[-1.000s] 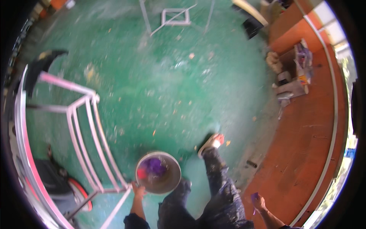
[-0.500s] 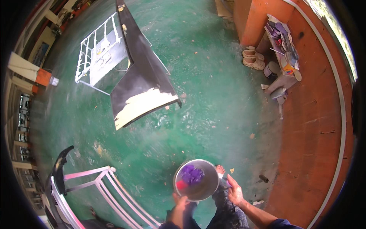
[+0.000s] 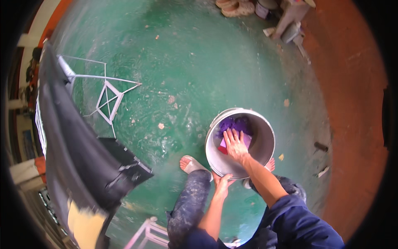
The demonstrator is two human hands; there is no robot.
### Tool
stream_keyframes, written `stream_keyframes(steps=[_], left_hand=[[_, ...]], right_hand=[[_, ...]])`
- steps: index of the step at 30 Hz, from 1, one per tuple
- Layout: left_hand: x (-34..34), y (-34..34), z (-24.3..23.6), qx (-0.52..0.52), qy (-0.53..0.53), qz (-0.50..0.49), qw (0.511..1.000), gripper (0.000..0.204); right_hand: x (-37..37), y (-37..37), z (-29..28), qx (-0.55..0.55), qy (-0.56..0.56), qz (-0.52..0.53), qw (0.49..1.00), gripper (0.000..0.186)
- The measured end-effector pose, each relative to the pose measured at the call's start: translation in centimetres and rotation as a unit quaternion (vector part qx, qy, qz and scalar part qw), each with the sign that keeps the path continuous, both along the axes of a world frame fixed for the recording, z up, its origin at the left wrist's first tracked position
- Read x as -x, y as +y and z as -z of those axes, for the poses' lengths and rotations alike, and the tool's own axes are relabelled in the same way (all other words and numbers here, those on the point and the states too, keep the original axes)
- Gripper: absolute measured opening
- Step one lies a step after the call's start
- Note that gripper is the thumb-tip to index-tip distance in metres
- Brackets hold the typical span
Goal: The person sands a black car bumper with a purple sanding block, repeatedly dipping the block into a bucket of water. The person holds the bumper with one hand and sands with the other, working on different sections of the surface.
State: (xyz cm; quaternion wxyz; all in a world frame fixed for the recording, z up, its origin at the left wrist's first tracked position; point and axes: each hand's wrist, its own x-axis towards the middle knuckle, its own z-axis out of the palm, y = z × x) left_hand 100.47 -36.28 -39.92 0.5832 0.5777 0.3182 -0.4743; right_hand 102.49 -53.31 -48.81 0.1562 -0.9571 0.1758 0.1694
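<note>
A round pale metal-grey bucket (image 3: pixel 265 155) is tipped with its mouth towards me above the green floor. My left hand (image 3: pixel 222 184) grips the bucket's near lower rim, fingers partly hidden behind it. Inside the bucket, my right hand (image 3: pixel 236 145) lies with spread fingers on a flat pink and lilac pad (image 3: pixel 247 140). A red piece (image 3: pixel 222 147) shows beside the fingertips. Crumpled purple cloth (image 3: pixel 238 123) lies deeper in, just beyond the fingers.
A dark car body panel (image 3: pixel 78 141) with a yellowish patch stands at the left, by a thin metal stand (image 3: pixel 112 101). A pale pink frame (image 3: pixel 149 232) is at the bottom. Shoes (image 3: pixel 238 8) and a low shelf (image 3: pixel 292 16) sit along the orange wall (image 3: pixel 352 103).
My right hand has moved from beside the bucket into it, onto the pad. The bucket is now tilted towards me. The view has shifted, so the panel appears farther left.
</note>
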Motion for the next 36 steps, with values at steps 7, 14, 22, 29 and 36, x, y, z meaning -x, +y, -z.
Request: stream_keyframes(steps=[7, 14, 22, 29, 36], left_hand=[[-3.0, 1.9, -4.8, -0.024, 0.081, 0.143, 0.986, 0.073], [-12.7, 14.9, -26.4, 0.083, -0.019, -0.128, 0.988, 0.071], [-20.1, 19.7, -46.3, 0.246, -0.11, -0.246, 0.931, 0.095], [-23.3, 14.1, -45.8, 0.48, 0.097, -0.22, 0.844, 0.1], [-23.3, 14.4, -44.8, 0.498, 0.194, -0.192, 0.823, 0.113]], right_hand=[[0.6, -1.9, 10.8, 0.029, 0.222, -0.064, 0.972, 0.066], [-2.5, -3.4, -0.7, -0.322, 0.076, 0.298, 0.895, 0.051], [-4.7, 2.6, -35.5, -0.433, -0.276, 0.522, 0.681, 0.06], [-12.4, 15.0, -60.6, -0.252, -0.223, 0.05, 0.94, 0.083], [-15.1, 17.4, -59.5, -0.144, -0.205, 0.082, 0.965, 0.081]])
